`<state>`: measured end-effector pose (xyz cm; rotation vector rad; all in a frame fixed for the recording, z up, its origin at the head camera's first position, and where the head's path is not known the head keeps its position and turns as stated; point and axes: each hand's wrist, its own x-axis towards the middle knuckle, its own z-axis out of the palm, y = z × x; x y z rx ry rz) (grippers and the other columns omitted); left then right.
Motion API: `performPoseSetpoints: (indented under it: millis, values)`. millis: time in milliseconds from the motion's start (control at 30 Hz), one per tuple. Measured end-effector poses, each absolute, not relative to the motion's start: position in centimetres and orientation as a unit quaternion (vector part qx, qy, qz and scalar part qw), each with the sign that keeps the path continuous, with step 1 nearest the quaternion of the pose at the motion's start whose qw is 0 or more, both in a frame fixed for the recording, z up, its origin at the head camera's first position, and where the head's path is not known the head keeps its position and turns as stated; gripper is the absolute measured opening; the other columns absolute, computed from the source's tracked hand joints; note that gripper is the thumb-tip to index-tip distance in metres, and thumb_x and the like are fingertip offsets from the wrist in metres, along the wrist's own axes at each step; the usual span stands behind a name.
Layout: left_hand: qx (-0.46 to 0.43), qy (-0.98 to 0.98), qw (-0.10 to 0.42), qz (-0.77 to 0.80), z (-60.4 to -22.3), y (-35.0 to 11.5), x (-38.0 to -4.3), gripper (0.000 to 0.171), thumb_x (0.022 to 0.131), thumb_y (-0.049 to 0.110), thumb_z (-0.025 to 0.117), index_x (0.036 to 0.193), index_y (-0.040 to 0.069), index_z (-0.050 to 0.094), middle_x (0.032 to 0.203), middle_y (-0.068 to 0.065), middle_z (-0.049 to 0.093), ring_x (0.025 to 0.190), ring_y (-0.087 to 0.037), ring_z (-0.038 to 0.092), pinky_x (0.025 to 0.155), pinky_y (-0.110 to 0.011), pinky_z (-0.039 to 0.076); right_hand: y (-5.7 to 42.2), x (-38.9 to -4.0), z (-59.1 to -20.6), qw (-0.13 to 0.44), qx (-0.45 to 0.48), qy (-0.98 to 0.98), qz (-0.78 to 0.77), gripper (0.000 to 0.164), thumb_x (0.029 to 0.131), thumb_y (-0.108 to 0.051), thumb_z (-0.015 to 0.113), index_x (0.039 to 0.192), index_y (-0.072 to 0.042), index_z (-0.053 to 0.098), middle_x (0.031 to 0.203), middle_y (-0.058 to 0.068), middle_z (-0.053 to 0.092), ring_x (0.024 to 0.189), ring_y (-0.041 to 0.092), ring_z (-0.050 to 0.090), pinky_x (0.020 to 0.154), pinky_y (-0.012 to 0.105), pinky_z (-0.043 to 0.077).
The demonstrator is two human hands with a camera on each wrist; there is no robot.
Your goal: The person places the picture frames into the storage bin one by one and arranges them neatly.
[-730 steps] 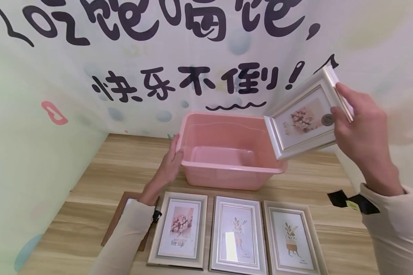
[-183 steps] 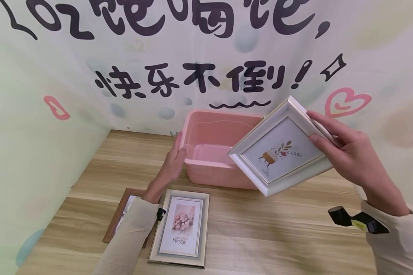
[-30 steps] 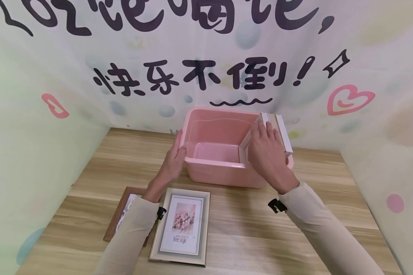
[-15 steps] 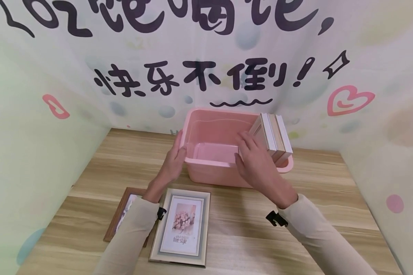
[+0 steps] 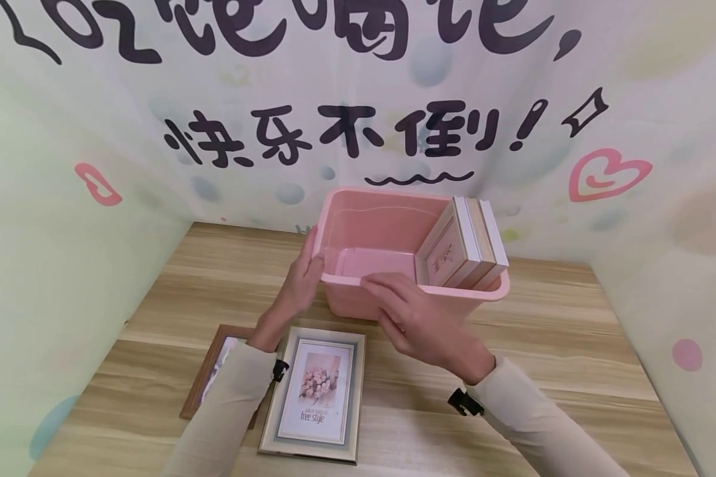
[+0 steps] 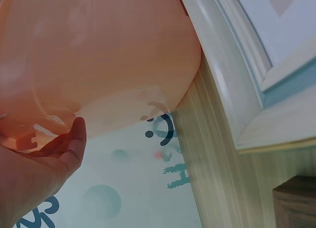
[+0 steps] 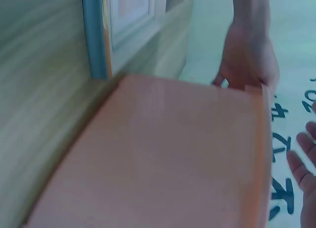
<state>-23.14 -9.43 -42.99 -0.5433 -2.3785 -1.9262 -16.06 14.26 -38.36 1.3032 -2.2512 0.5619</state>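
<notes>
Wood-grain surface [image 5: 549,344]: silver rectangular frame [image 5: 314,397], long axis toward pink plastic tub [image 5: 347,302] held by left hand [image 5: 299,283]; right hand [image 5: 420,322] empty.

Soft, even light brightens the head view, with a faint shadow on the wooden table [image 5: 573,331] below the right hand [image 5: 422,323], while the right wrist view looks dim, bluish and blurred.

In front of the pink rectangular plastic tub [image 5: 388,228], a beige fabric sleeve [image 5: 221,411] partly hides the brown wooden picture frame [image 5: 207,364]; above the tub, the view's top edge crops bold black lettering [image 5: 262,46].
</notes>
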Motion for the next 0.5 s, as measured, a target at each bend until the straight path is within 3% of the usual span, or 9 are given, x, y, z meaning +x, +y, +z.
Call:
performPoseSetpoints:
  millis: [200, 500]
  values:
    - [-0.178, -0.764, 0.019, -0.620, -43.1, -9.5, -23.2, 0.059, 0.107, 0.020, 0.028, 0.161, 0.021, 0.004, 0.162, -0.014, 0.024, 0.134, -0.035, 0.044, 0.114, -0.052, 0.035, 13.4, -15.6, -40.7, 0.198, 0.490, -0.818, 0.228, 0.051, 0.089, -0.008, 0.062, 0.139, -0.001, 0.053, 0.137, 0.014, 0.056, 0.126, 0.025, 0.054, 0.105, 0.038, 0.048]
    - [-0.181, -0.767, 0.027, -0.615, -43.1, -9.4, -23.1, 0.060, 0.106, 0.018, 0.028, 0.161, 0.015, 0.004, 0.163, -0.015, 0.023, 0.138, -0.040, 0.039, 0.117, -0.050, 0.031, 12.4, -15.6, -45.4, 0.005, 0.386, -0.885, 0.261, 0.058, 0.099, -0.030, 0.059, 0.150, -0.008, 0.042, 0.151, 0.011, 0.046, 0.141, 0.029, 0.041, 0.116, 0.047, 0.035]
